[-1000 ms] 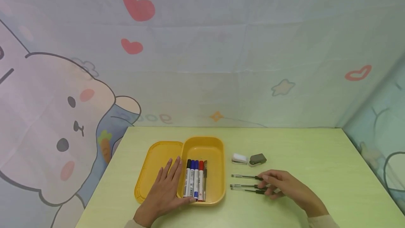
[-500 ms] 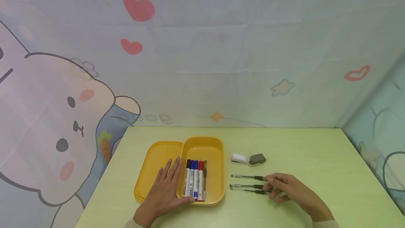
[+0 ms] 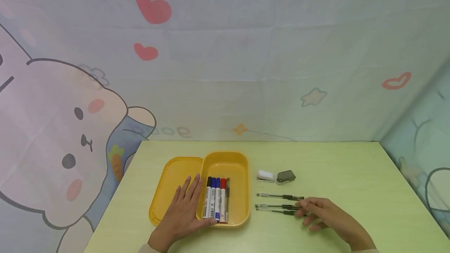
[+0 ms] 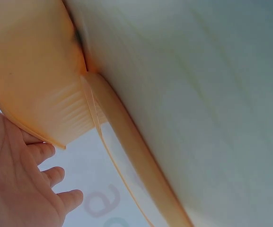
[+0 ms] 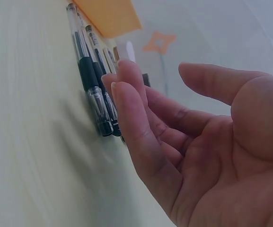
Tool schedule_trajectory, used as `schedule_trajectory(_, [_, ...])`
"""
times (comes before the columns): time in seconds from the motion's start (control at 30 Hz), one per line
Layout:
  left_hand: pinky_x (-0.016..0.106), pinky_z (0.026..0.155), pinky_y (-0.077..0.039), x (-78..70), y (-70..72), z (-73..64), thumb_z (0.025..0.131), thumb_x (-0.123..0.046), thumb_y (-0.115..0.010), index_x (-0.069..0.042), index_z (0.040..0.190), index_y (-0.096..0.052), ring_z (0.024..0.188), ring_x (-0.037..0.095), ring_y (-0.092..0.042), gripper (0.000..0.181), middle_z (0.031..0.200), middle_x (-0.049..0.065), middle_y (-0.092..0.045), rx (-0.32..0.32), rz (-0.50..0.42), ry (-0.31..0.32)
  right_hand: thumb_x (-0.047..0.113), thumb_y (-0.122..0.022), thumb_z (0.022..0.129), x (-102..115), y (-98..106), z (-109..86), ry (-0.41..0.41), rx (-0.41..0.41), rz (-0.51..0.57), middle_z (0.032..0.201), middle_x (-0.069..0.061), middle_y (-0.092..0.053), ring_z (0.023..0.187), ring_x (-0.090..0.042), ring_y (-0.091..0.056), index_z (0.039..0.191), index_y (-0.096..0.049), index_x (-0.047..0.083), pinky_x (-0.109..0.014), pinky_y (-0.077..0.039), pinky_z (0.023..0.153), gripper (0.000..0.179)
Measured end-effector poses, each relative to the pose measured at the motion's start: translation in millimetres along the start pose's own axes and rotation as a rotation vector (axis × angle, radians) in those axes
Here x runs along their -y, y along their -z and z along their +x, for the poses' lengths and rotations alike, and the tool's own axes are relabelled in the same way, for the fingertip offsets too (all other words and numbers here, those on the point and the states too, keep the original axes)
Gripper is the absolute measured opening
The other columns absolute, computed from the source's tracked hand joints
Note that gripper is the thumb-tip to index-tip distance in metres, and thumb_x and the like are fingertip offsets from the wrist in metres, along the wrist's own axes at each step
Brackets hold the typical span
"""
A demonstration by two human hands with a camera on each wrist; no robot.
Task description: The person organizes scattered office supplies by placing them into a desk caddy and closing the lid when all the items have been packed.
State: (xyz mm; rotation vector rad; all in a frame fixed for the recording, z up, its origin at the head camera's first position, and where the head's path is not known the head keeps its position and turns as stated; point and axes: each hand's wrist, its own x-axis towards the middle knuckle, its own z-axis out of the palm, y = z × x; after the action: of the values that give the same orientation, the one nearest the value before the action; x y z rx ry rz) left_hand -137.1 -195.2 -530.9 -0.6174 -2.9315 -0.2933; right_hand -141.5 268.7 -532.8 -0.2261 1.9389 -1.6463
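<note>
A yellow plastic box [image 3: 243,190] stands on the table with its lid [image 3: 166,182] laid out to the left. Several capped markers [image 3: 213,202], black, blue and red, lie side by side in it, beside a gel pen [image 3: 227,202]. My left hand [image 3: 184,210] rests with spread fingers along the box's left side, its thumb at the front rim. Three black gel pens [image 3: 277,196] lie on the table right of the box. My right hand [image 3: 325,216] hovers at their right ends, fingers loosely bent; in the right wrist view its thumb stands apart from the fingers and nothing is held.
A white stapler [image 3: 266,176] and a dark grey stapler-like item [image 3: 286,176] lie behind the pens. The light table [image 3: 355,175] ends at a printed cloth [image 3: 225,50] hung at the back and sides.
My right hand has drawn back to the right, away from the pens, uncovering their right ends. The left hand and the box have stayed in place.
</note>
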Motion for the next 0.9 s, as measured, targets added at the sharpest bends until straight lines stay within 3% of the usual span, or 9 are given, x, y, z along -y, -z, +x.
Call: schedule_trajectory(0.9, [0.061, 0.121, -0.023, -1.6, 2.0, 0.6, 0.079, -0.086, -0.053, -0.005, 0.163, -0.019, 0.156, 0.036, -0.014, 0.121, 0.171, 0.009, -0.013, 0.028, -0.023, 0.019, 0.036, -0.043, 0.110, -17, 10, -11.2, -0.046, -0.004, 0.044, 0.116, -0.015, -0.072, 0.096, -0.025, -0.070, 0.139, -0.051, -0.012, -0.038, -0.062, 0.078, 0.057])
